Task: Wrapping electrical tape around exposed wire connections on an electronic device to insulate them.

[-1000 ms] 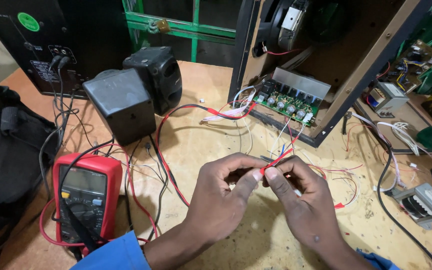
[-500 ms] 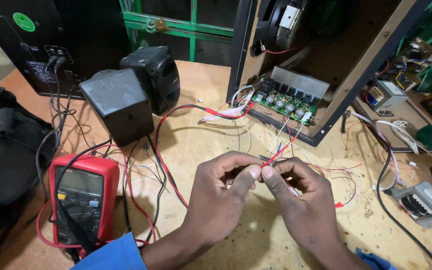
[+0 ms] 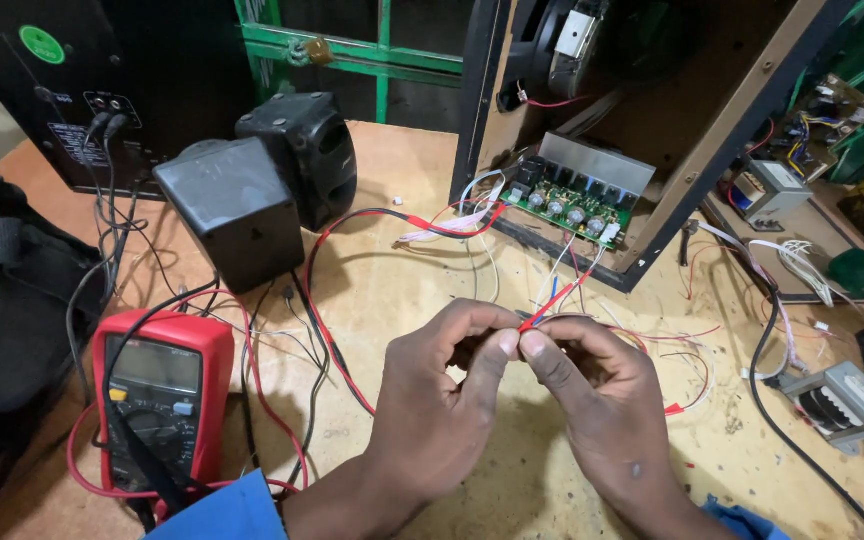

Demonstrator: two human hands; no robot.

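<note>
Scuffed wooden worktop [image 3: 432, 290]: left hand [image 3: 432, 420] and right hand [image 3: 602, 410] each pinch, grip closed, thin red wire [image 3: 557, 298] from green circuit board [image 3: 572, 205].

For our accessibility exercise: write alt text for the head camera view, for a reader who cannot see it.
Left hand and right hand pinch thin red wires together over a wooden workbench. The wires lead towards a green circuit board; a red multimeter lies at left.
</note>
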